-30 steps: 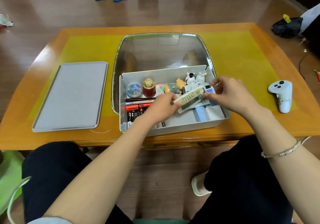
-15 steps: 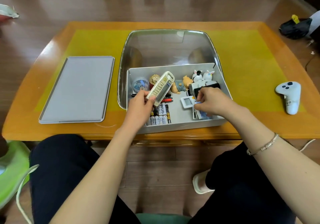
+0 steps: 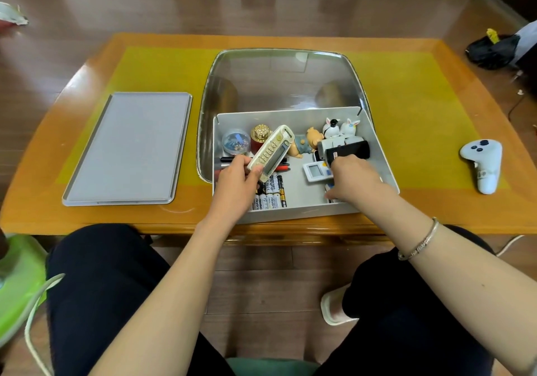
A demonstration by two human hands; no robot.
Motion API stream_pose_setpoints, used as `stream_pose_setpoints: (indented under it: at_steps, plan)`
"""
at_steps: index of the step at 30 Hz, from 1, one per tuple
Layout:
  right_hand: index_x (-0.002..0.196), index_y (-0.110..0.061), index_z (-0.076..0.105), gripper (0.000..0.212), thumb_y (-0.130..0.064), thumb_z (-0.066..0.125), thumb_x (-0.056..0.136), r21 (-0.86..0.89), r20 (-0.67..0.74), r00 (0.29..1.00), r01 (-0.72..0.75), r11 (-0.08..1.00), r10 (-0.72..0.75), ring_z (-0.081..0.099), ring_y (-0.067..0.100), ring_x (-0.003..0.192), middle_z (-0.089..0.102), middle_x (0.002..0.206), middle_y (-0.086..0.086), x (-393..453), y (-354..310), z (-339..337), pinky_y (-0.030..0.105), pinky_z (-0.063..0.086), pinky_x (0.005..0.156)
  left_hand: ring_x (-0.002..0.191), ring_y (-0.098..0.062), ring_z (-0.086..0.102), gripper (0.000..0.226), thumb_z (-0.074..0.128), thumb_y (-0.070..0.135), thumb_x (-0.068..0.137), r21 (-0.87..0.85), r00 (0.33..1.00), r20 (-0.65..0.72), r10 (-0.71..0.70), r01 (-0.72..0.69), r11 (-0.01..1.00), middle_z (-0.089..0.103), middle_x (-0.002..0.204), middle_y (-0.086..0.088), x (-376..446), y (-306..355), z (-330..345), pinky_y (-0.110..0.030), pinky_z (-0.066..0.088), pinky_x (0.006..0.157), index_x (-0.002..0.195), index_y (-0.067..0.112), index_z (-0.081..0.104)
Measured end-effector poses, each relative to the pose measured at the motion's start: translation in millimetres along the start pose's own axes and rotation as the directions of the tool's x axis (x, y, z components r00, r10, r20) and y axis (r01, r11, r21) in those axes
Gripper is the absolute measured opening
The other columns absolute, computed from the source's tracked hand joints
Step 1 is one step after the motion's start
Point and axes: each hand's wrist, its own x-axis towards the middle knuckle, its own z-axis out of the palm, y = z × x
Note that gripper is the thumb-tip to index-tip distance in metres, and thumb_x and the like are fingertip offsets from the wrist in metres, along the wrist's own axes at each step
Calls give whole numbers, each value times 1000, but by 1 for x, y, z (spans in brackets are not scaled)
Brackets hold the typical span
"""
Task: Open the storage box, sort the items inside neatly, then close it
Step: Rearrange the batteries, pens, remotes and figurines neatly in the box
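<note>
While the box (image 3: 302,117) sat open at the table's (image 3: 406,201) near edge, lid (image 3: 128,149) lying flat well to its left, we watched the left hand (image 3: 236,185) grip the cream remote (image 3: 271,153), tilted above the pens and batteries (image 3: 268,194). Our right hand (image 3: 353,179) reached into the box's right side beside a small white remote (image 3: 315,172); we couldn't tell its grip.

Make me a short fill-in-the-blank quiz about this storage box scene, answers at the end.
1. The left hand grips a cream ____ above the storage box.
2. The grey lid lies on the table, to the ____ of the box.
3. The batteries lie against the box's ____ wall.
4. The right wrist wears a ____.

Answers: remote control; left; near; bracelet
</note>
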Motion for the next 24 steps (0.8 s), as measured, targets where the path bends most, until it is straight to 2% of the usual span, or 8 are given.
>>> stream_pose_setpoints:
  at_steps: [3,7,10,14,16,19,22,24]
  plan:
    - [97,-8,56,27,-15,72,76,-15,-29,999,-15,1000,15,60,31,91,60,97,11,1,-2,4,30,41,63,89,-14,65,19,49,26,99,-4,1000,2,0,0,1000,64,111,-2,0,0,0,-22,52,62,112,13,54]
    - [98,-8,57,27,-14,71,76,-21,-23,999,-37,999,37,61,30,92,61,98,11,2,-3,7,29,41,63,85,-13,66,16,49,26,99,-24,1000,-6,-11,10,1000,62,97,4,0,0,-2,-29,56,66,109,14,53]
    - [101,-7,58,27,-16,70,78,-39,-43,998,-39,998,37,61,30,93,61,99,11,5,-2,8,30,42,63,82,-10,65,14,49,27,99,-37,1000,-22,-14,13,999,60,92,7,0,0,-1,-23,54,61,107,16,52]
    - [89,-12,50,40,-41,75,75,-13,-84,996,-13,1000,12,59,28,89,49,85,6,7,0,8,30,39,62,79,-6,65,13,48,28,99,-48,999,-27,-18,17,999,60,95,6,0,0,-1,-12,44,52,106,17,51]
    - [92,-12,53,38,-38,74,76,-29,-99,995,-1,1000,-2,60,28,89,54,89,6,8,1,9,30,39,62,78,-5,65,11,48,27,100,-55,999,-24,-23,22,998,61,96,5,1,0,-1,-11,44,50,105,18,50]
    - [98,-10,58,31,-29,73,79,-65,-101,995,9,998,-16,61,29,91,62,100,9,9,1,10,30,40,62,81,-8,66,10,46,26,101,-69,999,-23,-26,24,997,64,100,1,0,0,-1,-23,55,60,105,18,49]
    - [87,-15,54,33,-42,71,79,-9,-214,975,62,998,-62,61,29,87,64,92,7,8,2,2,30,40,62,87,-13,66,8,46,24,100,-79,999,-42,-6,3,997,63,109,-1,-1,0,-4,-26,56,65,105,19,49]
    - [93,-14,55,29,-37,68,81,79,-339,938,108,991,-75,61,31,89,65,96,7,9,7,-7,33,45,66,88,-13,66,9,47,23,100,-103,998,-58,21,-27,994,62,114,-2,0,0,-6,-22,55,61,108,20,50]
